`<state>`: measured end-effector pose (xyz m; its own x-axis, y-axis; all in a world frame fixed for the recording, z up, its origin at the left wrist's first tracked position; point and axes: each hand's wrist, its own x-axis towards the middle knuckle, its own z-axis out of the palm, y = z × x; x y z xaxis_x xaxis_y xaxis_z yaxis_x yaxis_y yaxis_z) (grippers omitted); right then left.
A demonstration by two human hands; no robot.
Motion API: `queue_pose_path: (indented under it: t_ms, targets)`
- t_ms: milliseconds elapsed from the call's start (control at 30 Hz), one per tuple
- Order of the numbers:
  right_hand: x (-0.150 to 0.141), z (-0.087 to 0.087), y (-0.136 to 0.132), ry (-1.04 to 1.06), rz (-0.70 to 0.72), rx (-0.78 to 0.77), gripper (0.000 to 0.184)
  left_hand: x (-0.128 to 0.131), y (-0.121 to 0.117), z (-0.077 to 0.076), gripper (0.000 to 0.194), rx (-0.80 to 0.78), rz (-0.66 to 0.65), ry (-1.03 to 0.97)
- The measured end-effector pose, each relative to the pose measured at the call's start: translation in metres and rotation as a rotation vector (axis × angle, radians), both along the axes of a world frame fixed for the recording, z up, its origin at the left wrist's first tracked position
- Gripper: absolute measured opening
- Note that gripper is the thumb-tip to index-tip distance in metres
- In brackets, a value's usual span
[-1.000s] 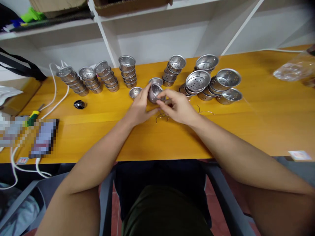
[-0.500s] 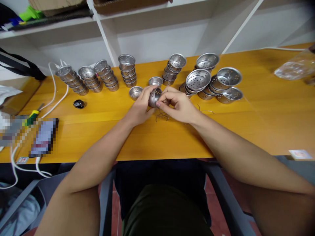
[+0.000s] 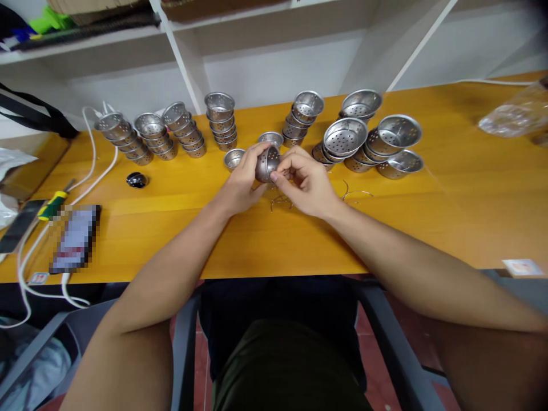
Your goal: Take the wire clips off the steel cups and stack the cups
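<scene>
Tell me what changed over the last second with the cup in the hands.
The small perforated metal cup has been turned: a second ago its open mouth faced the camera, now its rounded outside does. Both hands stayed on it, left hand cradling, right hand pinching at its rim. The stacks of cups and wire rings on the table did not move.

A small workshop or assembly bench: beyond the hands, stacks of perforated metal cups (image 3: 220, 121) line a long yellow worktable (image 3: 449, 188); a screwdriver (image 3: 53, 204) and white cables (image 3: 92, 162) lie far to their left, with plain white shelving (image 3: 180, 63) behind.
</scene>
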<state>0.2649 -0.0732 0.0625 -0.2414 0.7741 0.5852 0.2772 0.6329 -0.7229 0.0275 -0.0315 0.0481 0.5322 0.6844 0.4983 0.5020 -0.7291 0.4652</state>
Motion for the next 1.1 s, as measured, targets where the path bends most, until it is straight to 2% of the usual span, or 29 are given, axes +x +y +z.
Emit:
queue_pose_path:
  t_ms: [100, 233, 367, 467, 567, 667, 733, 867, 967, 1100]
  targets:
    - [-0.003, 0.002, -0.002, 0.019, -0.045, -0.004, 0.064, 0.001, -0.001, 0.000, 0.077, -0.009, -0.021, 0.008]
    - [0.007, 0.010, 0.003, 0.105, 0.072, -0.079, 0.076, 0.001, -0.002, -0.005, 0.079, 0.010, -0.029, -0.076]
    - [0.024, 0.018, 0.007, 0.121, 0.157, -0.115, 0.080, -0.011, 0.015, -0.011, 0.090, 0.053, 0.145, -0.071]
    - [0.032, 0.021, 0.008, 0.062, 0.146, -0.045, 0.069, -0.034, 0.039, -0.020, 0.095, 0.060, 0.232, -0.116]
    - [0.037, 0.018, 0.010, -0.200, 0.205, -0.035, 0.047, -0.056, 0.061, -0.032, 0.097, 0.034, 0.296, -0.200]
    - [0.042, 0.012, 0.014, -0.416, 0.283, -0.077, 0.031, -0.068, 0.074, -0.045, 0.096, -0.027, 0.339, -0.264]
    - [0.044, 0.007, 0.018, -0.451, 0.258, -0.068, 0.030, -0.069, 0.079, -0.053, 0.095, -0.073, 0.343, -0.287]
    - [0.046, 0.000, 0.025, -0.418, 0.096, -0.033, 0.032, -0.067, 0.085, -0.064, 0.096, -0.140, 0.300, -0.305]
    - [0.044, -0.006, 0.031, -0.415, -0.011, -0.049, 0.032, -0.067, 0.088, -0.068, 0.093, -0.179, 0.279, -0.283]
    - [0.036, -0.018, 0.036, -0.440, -0.088, -0.056, 0.045, -0.068, 0.090, -0.069, 0.093, -0.223, 0.264, -0.272]
